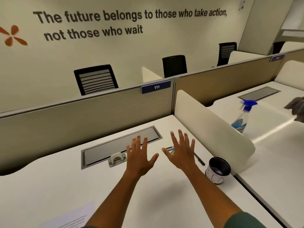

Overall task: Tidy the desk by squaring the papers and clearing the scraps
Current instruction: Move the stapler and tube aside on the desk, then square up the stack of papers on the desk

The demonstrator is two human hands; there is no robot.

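Both hands hover palm-down over the white desk (49, 186) with fingers spread and nothing in them. My left hand (139, 158) is near the grey cable hatch (118, 145). My right hand (181, 152) is beside it, above several pens (171, 149) that lie partly hidden under it. A printed sheet of paper (69, 218) lies at the near left edge of the desk, cut off by the frame. I see no scraps.
A stapler (117, 159) rests on the hatch's near edge. A black-lined paper cup (218, 170) stands at the right, next to the cream divider (213, 127). On the neighbouring desk are a blue spray bottle (241, 119) and a grey cloth (296, 107). Partition panels close the back.
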